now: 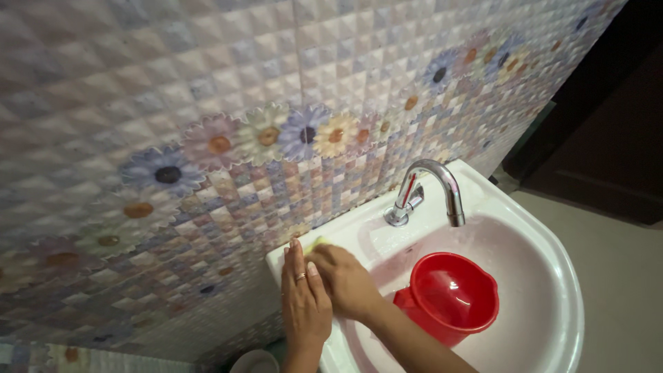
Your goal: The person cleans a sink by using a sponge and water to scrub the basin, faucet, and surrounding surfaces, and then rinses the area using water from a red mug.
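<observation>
Head view, one moment at a white wall-mounted washbasin point(552, 276).

Left hand point(304, 304): laid flat on the basin's back-left rim, fingers extended and together toward the wall, a ring on one finger. Its grip is open; it has hold of nothing and only rests on the rim.

Right hand point(345, 276): just beside the left and touching it, fingers curled down over a small yellow-green sponge point(320, 242) at the basin's back-left corner. Only a sliver of the sponge shows beyond the fingertips. The grip is closed on it, pressing it against the rim.

Inside the bowl, toward its left side, stands a red plastic mug point(452, 297), upright, mouth open, its handle toward the right forearm. A chrome gooseneck tap point(431, 186) rises from the basin's back edge, its spout arching over the bowl above the mug.

Behind the basin, the tiled wall point(207, 103) carries a band of flower patterns.
</observation>
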